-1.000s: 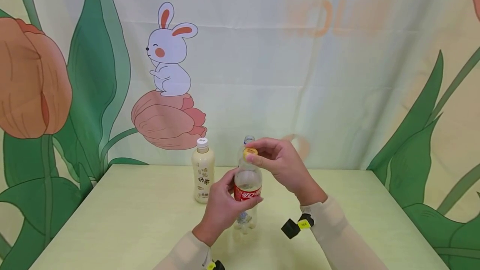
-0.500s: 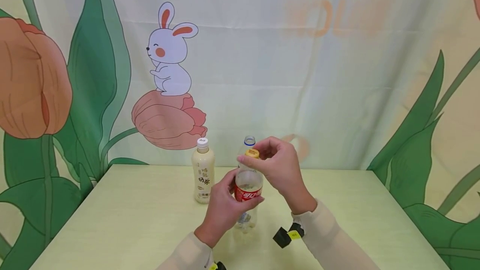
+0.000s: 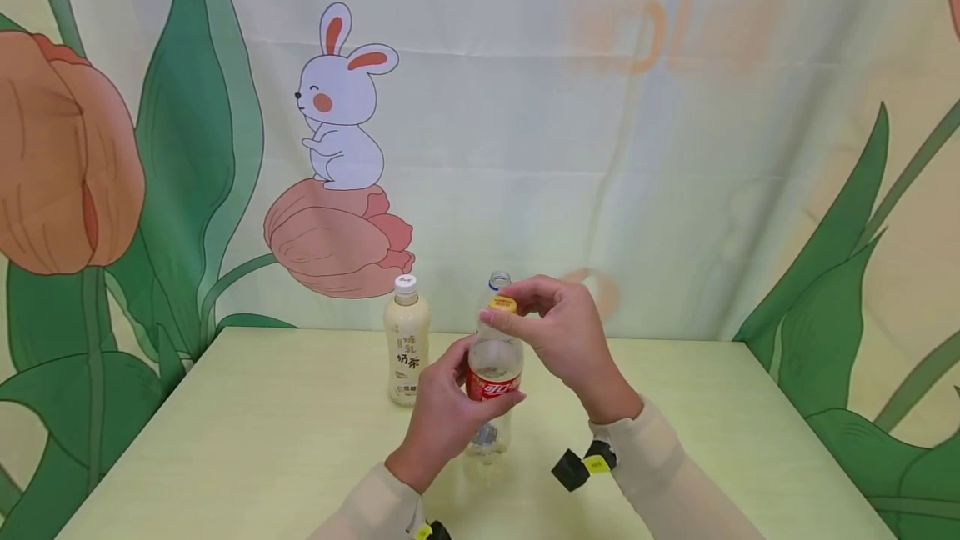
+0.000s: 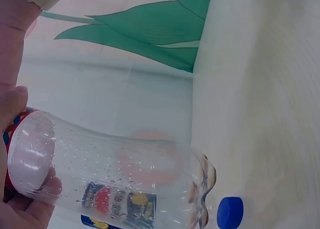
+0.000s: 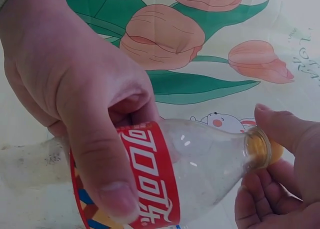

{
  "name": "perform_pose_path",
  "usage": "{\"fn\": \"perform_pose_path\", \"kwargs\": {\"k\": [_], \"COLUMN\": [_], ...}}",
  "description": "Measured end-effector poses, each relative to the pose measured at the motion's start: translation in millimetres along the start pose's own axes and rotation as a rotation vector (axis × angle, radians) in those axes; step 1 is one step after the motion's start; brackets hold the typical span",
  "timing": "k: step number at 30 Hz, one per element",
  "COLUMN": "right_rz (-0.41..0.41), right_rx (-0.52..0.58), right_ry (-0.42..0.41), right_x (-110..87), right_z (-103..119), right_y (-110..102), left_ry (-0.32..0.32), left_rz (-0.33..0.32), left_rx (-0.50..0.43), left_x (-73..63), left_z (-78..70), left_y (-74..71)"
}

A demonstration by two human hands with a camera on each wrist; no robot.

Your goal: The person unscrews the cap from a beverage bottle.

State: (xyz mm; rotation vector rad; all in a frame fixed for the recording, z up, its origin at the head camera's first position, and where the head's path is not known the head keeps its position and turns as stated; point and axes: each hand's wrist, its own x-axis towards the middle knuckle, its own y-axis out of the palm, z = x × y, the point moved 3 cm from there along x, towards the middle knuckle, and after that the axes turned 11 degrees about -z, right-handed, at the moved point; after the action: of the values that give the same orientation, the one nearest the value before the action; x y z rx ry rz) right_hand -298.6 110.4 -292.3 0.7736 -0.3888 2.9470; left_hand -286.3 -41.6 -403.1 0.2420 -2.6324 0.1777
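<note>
My left hand (image 3: 450, 415) grips a clear cola bottle (image 3: 497, 355) round its red label, holding it upright. At the top, my right hand (image 3: 566, 336) pinches a yellow cap (image 3: 502, 304) between thumb and fingers. The right wrist view shows the cap (image 5: 276, 151) at the mouth of the bottle neck (image 5: 252, 148). Directly behind stands a second clear bottle (image 3: 498, 280), uncapped, with a blue ring at its neck; the hands and cola bottle hide most of it. In the left wrist view a blue cap (image 4: 230, 212) lies on the table near the bottle's base.
A cream-coloured milk tea bottle (image 3: 407, 348) with a white cap stands left of the hands. The pale table (image 3: 262, 432) ends at a hanging cloth (image 3: 480, 148) printed with a rabbit and tulips.
My right hand has turned about the yellow cap, wrist swinging left and then slightly back right, thumb shifting left. The left hand keeps its grip on the cola bottle almost unmoved.
</note>
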Motion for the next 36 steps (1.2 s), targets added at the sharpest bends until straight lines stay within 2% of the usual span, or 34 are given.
{"fn": "perform_pose_path", "kwargs": {"k": [9,17,22,25,28,36], "right_rz": [0.164,0.323,0.368,0.347,0.269,0.057], "right_rx": [0.015,0.117,0.150,0.182,0.205,0.124], "right_ry": [-0.049,-0.045,-0.066,-0.051,-0.030,0.019], "right_x": [9.1,18.2,20.5,18.8,15.9,5.3], "right_z": [-1.9,-6.7,-9.5,-11.9,-14.5,-10.3], "right_y": [-5.5,-9.5,-10.4,-8.3,-5.8,-2.0], "left_ry": [-0.012,0.019,0.031,0.032,0.022,0.011], "left_rz": [0.045,0.081,0.087,0.080,0.072,0.081], "left_rx": [0.000,-0.018,-0.022,-0.023,-0.015,0.002], "left_x": [0.7,1.5,1.6,2.3,3.4,4.2], "left_z": [0.2,0.1,0.4,0.0,0.2,2.4], "left_y": [-1.7,-3.0,-2.7,-2.5,-2.4,-3.1]}}
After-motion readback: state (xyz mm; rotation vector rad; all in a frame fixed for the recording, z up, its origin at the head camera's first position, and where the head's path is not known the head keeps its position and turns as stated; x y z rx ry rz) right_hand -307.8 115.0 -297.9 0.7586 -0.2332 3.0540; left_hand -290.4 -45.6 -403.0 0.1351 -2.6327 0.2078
